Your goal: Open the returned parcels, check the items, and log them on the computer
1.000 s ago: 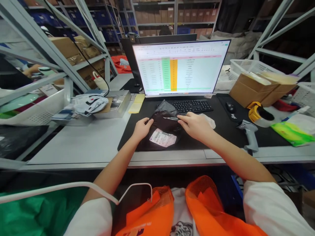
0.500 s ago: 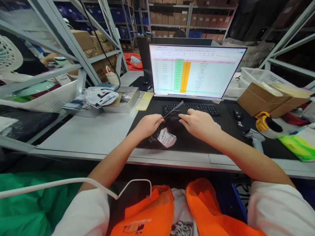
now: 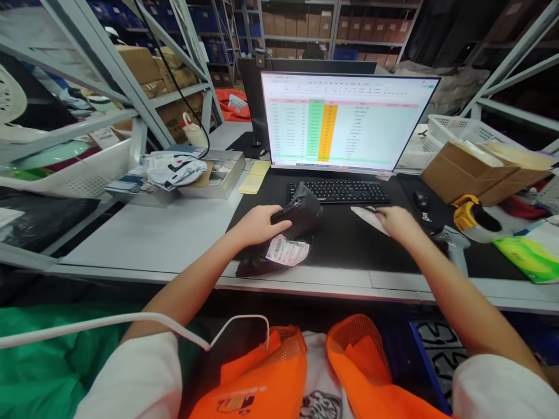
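My left hand is closed on a crumpled black plastic mailing bag, thumb in front and fingers behind. A white printed barcode label is stuck on the bag's lower part, which rests on the black desk mat near the front edge. My right hand is low over the mat to the right, its fingers pinched at a small dark, thin object whose kind I cannot make out. Beneath those fingertips lies a white pointed piece, perhaps paper.
Behind my hands are a keyboard and a monitor with a spreadsheet. To the right are a mouse, a handheld scanner, a tape dispenser and a cardboard box. Folded bagged clothing sits left.
My right hand has let go of the black bag and moved right to the white piece. My left hand keeps the bag, now tilted, with its label showing more fully.
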A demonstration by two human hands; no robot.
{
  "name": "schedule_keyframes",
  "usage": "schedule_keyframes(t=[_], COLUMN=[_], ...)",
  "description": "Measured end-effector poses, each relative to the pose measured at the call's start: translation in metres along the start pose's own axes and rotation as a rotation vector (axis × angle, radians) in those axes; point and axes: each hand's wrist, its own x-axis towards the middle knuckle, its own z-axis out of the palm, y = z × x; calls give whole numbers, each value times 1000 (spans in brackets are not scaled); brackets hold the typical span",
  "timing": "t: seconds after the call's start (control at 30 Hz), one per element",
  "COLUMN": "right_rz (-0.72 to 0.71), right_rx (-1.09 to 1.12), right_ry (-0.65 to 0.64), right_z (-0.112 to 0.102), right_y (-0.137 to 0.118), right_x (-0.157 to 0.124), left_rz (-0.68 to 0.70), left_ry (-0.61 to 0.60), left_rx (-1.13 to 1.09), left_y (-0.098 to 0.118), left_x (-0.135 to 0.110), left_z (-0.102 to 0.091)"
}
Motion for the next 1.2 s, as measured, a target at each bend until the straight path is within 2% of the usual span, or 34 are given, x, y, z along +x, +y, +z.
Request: schedule_keyframes(t=[0.07,0.13,0.2,0.27,0.37,0.47,0.57,0.7,0.8,0.87,0.9,0.97,1.03,1.07,1.13,1.2], right_rz=[-111,-324,-553,-689,-727,-810,-939,-982,-993,-994,-985,-960,-962,-978,-1027,-1049], right_rx=[36,196,367,407,358,343,352,371,378,368,359,339,317,309,312,354], right_ry=[40,265,460,516,549,621,667,550,468,465,476,506,534,546,564,576], right_z=[21,26,20,12,11,20,25,22,20,19,19,19,19,20,22,25], right_y=[-34,-73,-110,-139,-161,-160,-144,-107,-87,-85,-88,-102,-118,-126,-136,-138], right_x=[-32,-61,-80,-86,-80,-71,-73,-91,-100,-99,-97,-93,-90,-89,-89,-89], left_rz=[-11,17,76,130,146,119,99,89,71,7,-27,-38,74,164,322,343], left_ry=[10,4,-55,-107,-69,24,114,164,162,165,182,267,349,338,167,20], left_rx=[5,-73,-199,-286,-256,-49,282,534,552,522,493,401,297,258,242,287], left_y=[8,18,28,38,49,48,30,-22,-65,-77,-75,-54,-20,-2,27,39], left_x=[6,11,14,15,14,13,9,-1,0,4,6,5,-5,-14,-36,-57], left_z=[5,10,14,15,16,19,16,-9,-32,-38,-37,-29,-16,-8,5,15])
